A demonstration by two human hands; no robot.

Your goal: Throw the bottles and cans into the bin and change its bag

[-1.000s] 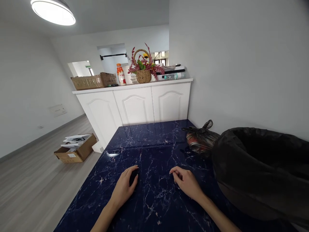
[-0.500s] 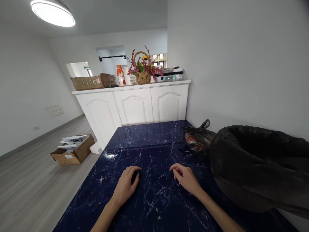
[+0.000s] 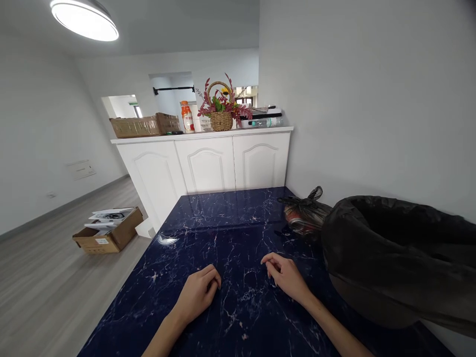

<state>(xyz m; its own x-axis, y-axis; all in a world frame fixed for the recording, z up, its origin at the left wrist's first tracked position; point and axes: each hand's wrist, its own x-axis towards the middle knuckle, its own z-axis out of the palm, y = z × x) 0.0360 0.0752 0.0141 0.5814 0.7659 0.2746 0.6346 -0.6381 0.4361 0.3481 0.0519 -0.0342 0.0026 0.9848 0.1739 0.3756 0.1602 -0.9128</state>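
Observation:
My left hand (image 3: 199,292) rests on the dark blue marbled table (image 3: 219,213), its fingers curled under and pressed together; nothing shows in it. Further right, my right hand (image 3: 286,277) rests on the same surface with loosely bent fingers, thumb and index finger apart and nothing between them. Beyond my right hand lies a tied black plastic bag (image 3: 305,218) with something reddish inside. A large bin lined with a black bag (image 3: 383,267) stands to the right of my right hand.
Behind the table stands a white cabinet (image 3: 208,163) bearing a flower basket (image 3: 222,121), an orange-capped bottle (image 3: 187,119), a cardboard box (image 3: 137,127) and a clear bottle (image 3: 266,122). On the floor at left sits an open carton (image 3: 100,243). A wall rises at right.
The fingers of my left hand have curled in, closing the gap between thumb and fingers, and the hand sits slightly lower in view. My right hand has hardly moved.

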